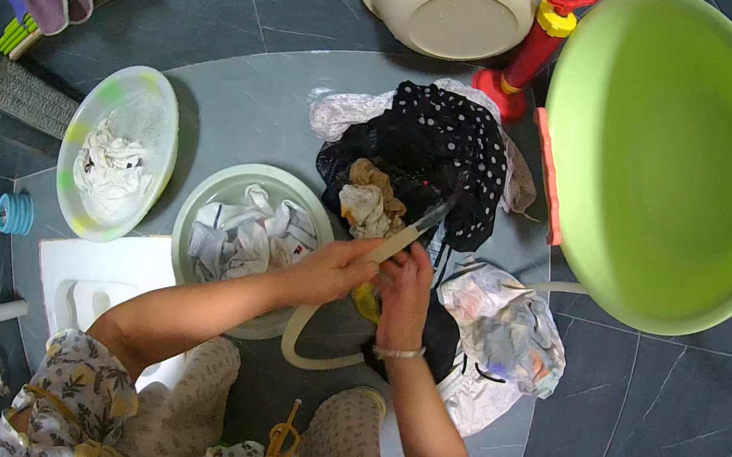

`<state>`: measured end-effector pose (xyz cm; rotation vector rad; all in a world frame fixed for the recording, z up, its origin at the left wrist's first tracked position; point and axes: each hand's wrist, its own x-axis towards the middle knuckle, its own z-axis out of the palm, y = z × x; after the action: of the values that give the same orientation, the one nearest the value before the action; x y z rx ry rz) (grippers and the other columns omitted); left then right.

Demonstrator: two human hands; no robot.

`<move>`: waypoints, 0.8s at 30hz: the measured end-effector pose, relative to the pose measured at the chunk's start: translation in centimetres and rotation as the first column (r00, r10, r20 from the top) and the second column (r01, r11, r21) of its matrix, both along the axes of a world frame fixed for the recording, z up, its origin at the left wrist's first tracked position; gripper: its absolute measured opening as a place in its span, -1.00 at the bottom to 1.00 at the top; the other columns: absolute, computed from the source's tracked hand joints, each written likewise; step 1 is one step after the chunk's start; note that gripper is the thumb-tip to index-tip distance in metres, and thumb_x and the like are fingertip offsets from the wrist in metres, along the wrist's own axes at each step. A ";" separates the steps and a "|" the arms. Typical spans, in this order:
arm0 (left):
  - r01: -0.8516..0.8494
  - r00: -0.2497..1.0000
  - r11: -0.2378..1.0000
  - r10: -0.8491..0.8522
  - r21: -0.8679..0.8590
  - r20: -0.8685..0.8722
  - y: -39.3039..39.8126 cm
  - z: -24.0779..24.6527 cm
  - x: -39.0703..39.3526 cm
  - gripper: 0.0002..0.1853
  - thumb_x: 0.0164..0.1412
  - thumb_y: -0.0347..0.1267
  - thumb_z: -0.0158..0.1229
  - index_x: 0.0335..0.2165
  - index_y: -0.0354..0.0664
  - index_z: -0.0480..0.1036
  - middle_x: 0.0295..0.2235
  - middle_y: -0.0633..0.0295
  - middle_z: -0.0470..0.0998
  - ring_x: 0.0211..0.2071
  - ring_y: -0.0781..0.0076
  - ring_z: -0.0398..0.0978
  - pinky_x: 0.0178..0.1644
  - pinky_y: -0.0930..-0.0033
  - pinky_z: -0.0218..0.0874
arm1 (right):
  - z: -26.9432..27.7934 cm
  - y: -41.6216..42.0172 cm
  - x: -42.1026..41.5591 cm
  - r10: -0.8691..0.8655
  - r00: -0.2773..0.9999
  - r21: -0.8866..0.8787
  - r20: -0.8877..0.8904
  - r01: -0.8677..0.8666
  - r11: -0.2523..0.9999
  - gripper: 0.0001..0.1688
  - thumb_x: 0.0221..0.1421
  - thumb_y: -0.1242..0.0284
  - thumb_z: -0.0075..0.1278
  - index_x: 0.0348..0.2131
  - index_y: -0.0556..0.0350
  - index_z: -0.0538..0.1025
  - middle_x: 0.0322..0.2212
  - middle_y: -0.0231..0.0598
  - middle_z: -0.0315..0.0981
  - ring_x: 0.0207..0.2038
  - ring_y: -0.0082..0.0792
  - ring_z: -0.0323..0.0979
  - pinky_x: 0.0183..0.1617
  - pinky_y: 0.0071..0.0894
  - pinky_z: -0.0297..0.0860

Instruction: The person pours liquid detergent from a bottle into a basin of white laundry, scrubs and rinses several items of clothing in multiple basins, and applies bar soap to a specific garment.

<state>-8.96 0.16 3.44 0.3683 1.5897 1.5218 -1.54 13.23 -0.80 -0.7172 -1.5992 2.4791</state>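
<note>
My left hand (333, 270) grips a cream rubber hose (401, 238) near its end, and water sprays from it toward a black polka-dot cloth (454, 126). Against the hose, my right hand (407, 294) has its fingers bent; whether it grips the hose cannot be told. Wet tan and white cloths (370, 203) lie just beyond the hands, on the black fabric. A pale green basin (186, 226) on the left holds white and gray clothes (254, 238) in water. The hose loops down between my knees and the laundry. White and pastel garments (504, 319) lie on the right.
A large green tub (685, 167) stands on edge at the right, beside a red plunger pump (533, 52) and an overturned cream basin (464, 3). At left are an oval basin (163, 171) with white cloth, a washboard (30, 92) and a white squat toilet (117, 265).
</note>
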 end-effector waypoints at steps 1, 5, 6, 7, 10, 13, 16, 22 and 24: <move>-0.006 1.000 1.000 0.006 0.006 0.029 -0.1 -0.2 0.1 -0.49 0.19 -0.28 -0.12 0.10 -0.11 0.07 -0.59 0.42 0.24 -0.63 0.70 0.14 -0.61 0.61 -0.01 | -0.6 0.8 -1.2 -0.031 0.996 -0.015 -0.078 0.030 0.999 -0.51 0.18 0.25 -0.28 0.04 0.08 0.11 -0.16 -0.24 0.19 -0.16 -0.42 0.27 -0.14 -0.42 0.26; -0.114 0.958 0.991 0.091 0.070 0.273 -0.6 -0.7 0.3 -0.51 0.19 -0.34 -0.16 0.10 -0.08 0.06 -0.59 0.43 0.20 -0.63 0.71 0.09 -0.62 0.63 -0.06 | -5.6 6.4 -6.1 0.037 0.999 0.857 0.031 -0.045 0.514 -0.33 0.00 0.35 -0.04 0.05 0.17 0.09 0.02 0.08 0.00 0.03 -0.06 0.09 0.04 -0.21 0.12; -0.168 0.921 0.983 0.128 0.078 0.368 -1.1 -0.6 0.3 -0.51 0.20 -0.34 -0.16 0.11 -0.06 0.04 -0.61 0.45 0.18 -0.64 0.72 0.06 -0.62 0.63 -0.07 | -6.4 7.7 -7.5 0.003 1.000 0.982 -0.012 0.011 0.186 -0.24 -0.07 0.37 0.04 0.06 0.18 0.07 0.05 0.15 -0.05 0.08 0.05 0.02 0.08 -0.16 0.07; -0.191 0.905 0.980 0.159 0.044 0.394 -1.6 -0.3 0.3 -0.50 0.21 -0.35 -0.17 0.12 -0.06 0.03 -0.61 0.45 0.15 -0.65 0.72 0.04 -0.63 0.63 -0.09 | -6.1 8.8 -9.0 -0.074 0.996 0.989 0.048 -0.037 0.142 -0.20 -0.12 0.37 0.07 0.07 0.18 0.06 0.07 0.20 -0.12 0.08 0.11 -0.02 0.10 -0.12 0.04; -0.224 0.880 0.975 0.194 0.017 0.433 -2.3 0.7 -0.1 -0.50 0.22 -0.36 -0.19 0.13 -0.05 0.00 -0.63 0.45 0.10 -0.66 0.70 0.00 -0.63 0.63 -0.11 | -8.3 11.9 -11.5 -0.143 0.977 0.956 0.160 -0.118 0.269 -0.12 -0.17 0.41 0.10 0.10 0.14 0.03 0.07 0.23 -0.10 0.07 0.16 -0.01 0.12 -0.12 0.03; -0.246 0.878 0.968 0.199 0.054 0.435 -3.4 0.7 -0.2 -0.52 0.23 -0.36 -0.20 0.12 -0.08 0.01 -0.66 0.44 0.07 -0.67 0.67 0.00 -0.64 0.62 -0.10 | -9.3 9.8 -12.2 -0.003 0.964 0.917 0.266 -0.252 0.308 -0.19 -0.20 0.48 0.07 0.08 0.09 0.11 -0.07 0.05 0.21 -0.03 0.01 0.18 0.04 -0.20 0.17; -0.268 0.871 0.962 0.216 0.057 0.442 -4.4 0.8 -0.2 -0.51 0.23 -0.37 -0.20 0.13 -0.08 0.00 -0.66 0.43 0.08 -0.68 0.67 -0.01 -0.64 0.62 -0.10 | -6.8 5.9 -12.6 0.030 0.988 0.985 0.152 -0.154 0.078 -0.40 -0.19 0.51 0.03 -0.05 0.05 0.29 -0.27 -0.11 0.33 -0.19 -0.09 0.28 -0.16 -0.20 0.30; -0.235 0.874 0.968 0.173 0.084 0.453 -4.5 1.0 0.1 -0.50 0.23 -0.40 -0.21 0.14 -0.09 -0.03 -0.65 0.43 0.13 -0.69 0.68 0.03 -0.63 0.62 -0.08 | -3.4 1.1 -9.0 0.360 0.893 0.961 0.270 -0.271 -0.050 -0.58 -0.14 0.44 -0.02 -0.17 0.02 0.41 -0.35 -0.11 0.31 -0.26 -0.08 0.26 -0.27 -0.20 0.32; -0.200 0.884 0.973 0.128 0.116 0.450 -3.4 1.2 0.2 -0.49 0.23 -0.40 -0.21 0.14 -0.10 -0.04 -0.66 0.42 0.13 -0.69 0.68 0.05 -0.63 0.62 -0.07 | -8.5 1.3 -8.9 0.444 0.831 0.940 0.336 -0.324 -0.105 -0.58 -0.10 0.32 -0.05 -0.18 0.06 0.42 -0.31 -0.06 0.30 -0.24 -0.08 0.26 -0.20 -0.16 0.28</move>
<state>-8.79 -3.24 4.63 -0.0335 1.1667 1.7233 -10.44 14.52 -9.32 0.2077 -3.0936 0.6635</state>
